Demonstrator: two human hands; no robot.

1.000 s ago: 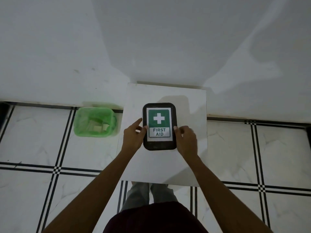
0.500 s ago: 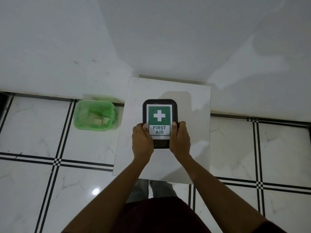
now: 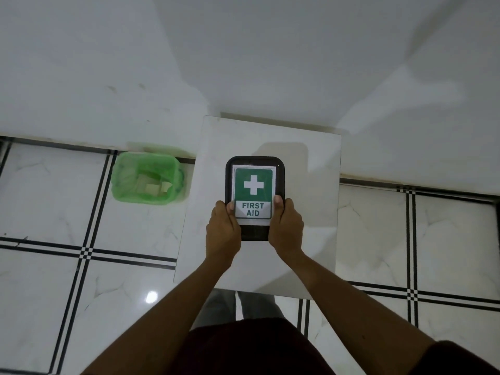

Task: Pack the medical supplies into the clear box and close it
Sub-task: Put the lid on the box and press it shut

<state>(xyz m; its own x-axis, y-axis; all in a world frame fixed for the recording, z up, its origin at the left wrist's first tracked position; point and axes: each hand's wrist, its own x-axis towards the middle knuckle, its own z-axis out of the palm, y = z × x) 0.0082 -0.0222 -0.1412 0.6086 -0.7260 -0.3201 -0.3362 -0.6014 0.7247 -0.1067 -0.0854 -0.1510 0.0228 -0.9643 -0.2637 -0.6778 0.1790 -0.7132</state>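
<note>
A box with a dark rim and a green-and-white FIRST AID label on its lid (image 3: 253,185) lies on a small white table (image 3: 303,212). My left hand (image 3: 223,231) grips the box's near left corner, thumb on the label. My right hand (image 3: 285,228) grips the near right corner the same way. The lid sits flat on the box. What is inside is hidden.
A green plastic basket (image 3: 147,182) with pale packets inside stands on the tiled floor left of the table, against the white wall. My legs are under the table's near edge.
Both hands slid from the box's sides down to its near corners and closed on them. The box stays in place on the table.
</note>
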